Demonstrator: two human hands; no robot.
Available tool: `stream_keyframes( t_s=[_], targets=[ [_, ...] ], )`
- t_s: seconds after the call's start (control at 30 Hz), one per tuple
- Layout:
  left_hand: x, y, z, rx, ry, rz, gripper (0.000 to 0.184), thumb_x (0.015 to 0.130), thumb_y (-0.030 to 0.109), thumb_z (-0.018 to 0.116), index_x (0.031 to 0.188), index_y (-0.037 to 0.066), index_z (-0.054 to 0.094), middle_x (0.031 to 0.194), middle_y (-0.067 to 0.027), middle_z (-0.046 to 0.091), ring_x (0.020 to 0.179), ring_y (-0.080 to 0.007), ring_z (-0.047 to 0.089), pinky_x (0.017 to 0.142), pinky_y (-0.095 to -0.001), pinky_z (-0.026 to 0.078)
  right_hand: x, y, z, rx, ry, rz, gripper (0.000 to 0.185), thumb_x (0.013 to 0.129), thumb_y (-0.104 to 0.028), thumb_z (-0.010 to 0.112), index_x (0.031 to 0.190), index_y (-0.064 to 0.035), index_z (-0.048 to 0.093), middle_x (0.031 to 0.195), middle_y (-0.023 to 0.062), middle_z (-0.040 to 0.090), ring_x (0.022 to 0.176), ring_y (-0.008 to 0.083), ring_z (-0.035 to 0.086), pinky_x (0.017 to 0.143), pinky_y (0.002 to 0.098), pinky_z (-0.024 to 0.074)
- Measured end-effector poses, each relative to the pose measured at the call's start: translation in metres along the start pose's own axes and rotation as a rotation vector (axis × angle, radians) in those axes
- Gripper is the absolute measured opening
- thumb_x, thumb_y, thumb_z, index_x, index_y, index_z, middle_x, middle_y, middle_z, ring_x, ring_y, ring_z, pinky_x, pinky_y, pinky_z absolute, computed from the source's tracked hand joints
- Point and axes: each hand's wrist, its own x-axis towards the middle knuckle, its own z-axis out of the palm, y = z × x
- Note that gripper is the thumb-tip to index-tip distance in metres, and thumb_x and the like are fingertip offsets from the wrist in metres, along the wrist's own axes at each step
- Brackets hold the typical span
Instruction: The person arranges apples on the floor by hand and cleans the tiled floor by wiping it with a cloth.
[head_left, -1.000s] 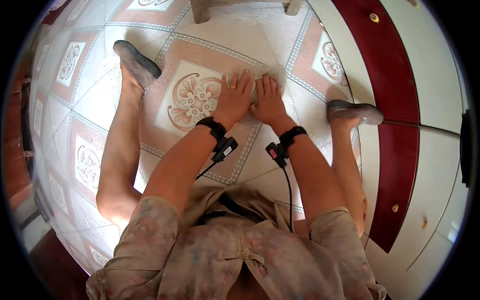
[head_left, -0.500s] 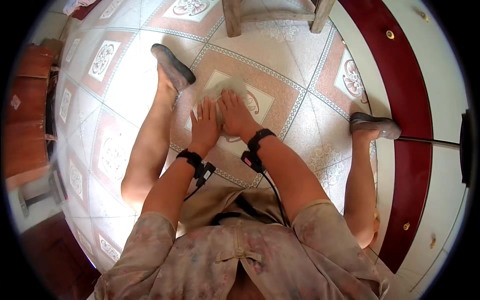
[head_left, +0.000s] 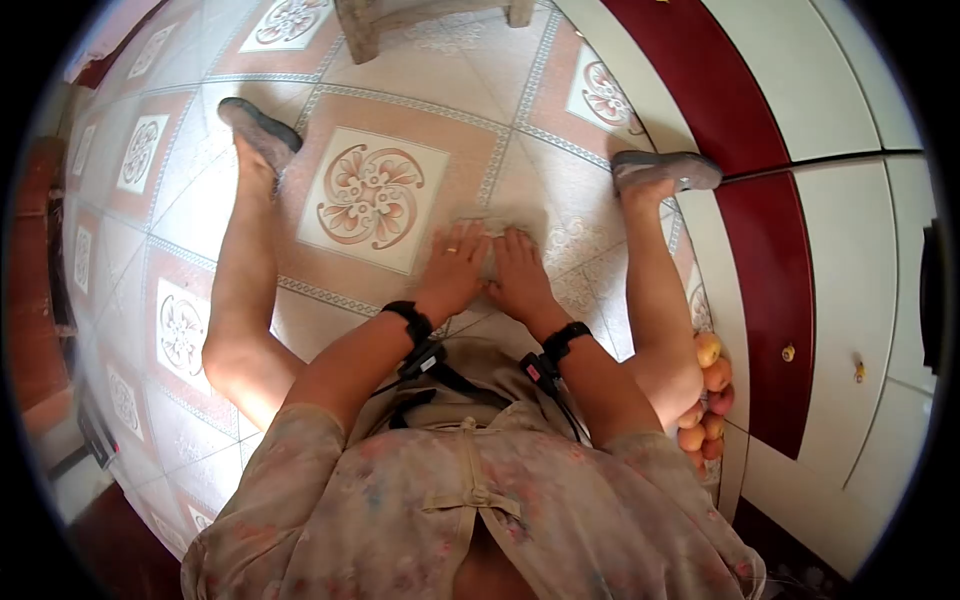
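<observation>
Beneath the flat, unclenched left hand (head_left: pixel 449 275) and right hand (head_left: pixel 522 282), the pressed cloth (head_left: pixel 492 224) could bunch on the tiled floor (head_left: pixel 468 165) if pushed unevenly.

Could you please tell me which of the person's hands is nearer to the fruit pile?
The right hand, spread on the cloth to the left of the fruit pile; the left hand lies beside it, farther left.

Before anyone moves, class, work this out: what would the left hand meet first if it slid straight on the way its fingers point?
Past the cloth under its fingers, the left hand would probably meet the wooden stand, though which part is unclear. The tiled floor between looks free.
</observation>
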Motion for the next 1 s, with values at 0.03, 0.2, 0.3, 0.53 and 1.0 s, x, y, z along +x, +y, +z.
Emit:
stream_keyframes(
  t_s=[0.03, 0.2, 0.3, 0.53, 1.0],
  targets=[
    [0.016, 0.012, 0.001, -0.016, -0.004, 0.051, 0.081, 0.086, 0.040, 0.065, 0.149, 0.004, 0.030, 0.158, -0.0184, 0.020, 0.145, -0.0402, 0.019, 0.114, -0.0610, 0.015, -0.012, 0.007, -0.005, -0.015, 0.003, 0.097, 0.083, 0.078, -0.033, 0.071, 0.145, -0.0028, 0.033, 0.153, 0.0227, 0.027, 0.142, 0.0396, 0.026, 0.113, 0.0565, 0.0233],
    [0.068, 0.047, -0.001, 0.025, -0.005, 0.163, 0.071, 0.087, 0.032, 0.061, 0.147, 0.004, 0.035, 0.158, -0.0172, 0.023, 0.145, -0.0407, 0.021, 0.113, -0.0627, 0.016, -0.022, 0.044, 0.007, -0.014, 0.145, 0.298, 0.075, 0.077, -0.022, 0.069, 0.142, -0.0006, 0.036, 0.152, 0.0248, 0.027, 0.141, 0.0414, 0.027, 0.111, 0.0594, 0.0252],
    [0.090, 0.032, 0.005, 0.089, 0.110, 0.120, 0.064, 0.090, 0.027, 0.056, 0.146, 0.004, 0.037, 0.157, -0.0172, 0.026, 0.143, -0.0407, 0.024, 0.112, -0.0633, 0.016, 0.014, 0.066, 0.012, -0.030, 0.269, 0.156, 0.074, 0.076, -0.018, 0.068, 0.141, 0.0011, 0.036, 0.148, 0.0264, 0.031, 0.139, 0.0422, 0.031, 0.110, 0.0563, 0.0276],
    [0.153, -0.052, -0.012, 0.129, 0.238, -0.100, 0.063, 0.092, 0.028, 0.054, 0.148, 0.007, 0.034, 0.156, -0.0173, 0.028, 0.142, -0.0399, 0.028, 0.111, -0.0639, 0.018, 0.161, 0.078, -0.027, -0.005, 0.221, -0.092, 0.074, 0.074, -0.019, 0.071, 0.138, 0.0013, 0.039, 0.145, 0.0253, 0.036, 0.136, 0.0419, 0.035, 0.112, 0.0504, 0.0296],
    [-0.002, -0.030, -0.011, 0.117, 0.064, 0.015, 0.078, 0.084, 0.034, 0.067, 0.148, 0.004, 0.033, 0.157, -0.0200, 0.023, 0.141, -0.0430, 0.027, 0.110, -0.0647, 0.022, 0.035, -0.004, 0.016, -0.080, 0.063, -0.122, 0.080, 0.074, -0.021, 0.069, 0.141, 0.0041, 0.035, 0.151, 0.0287, 0.026, 0.141, 0.0451, 0.025, 0.113, 0.0529, 0.0259]
  ],
)
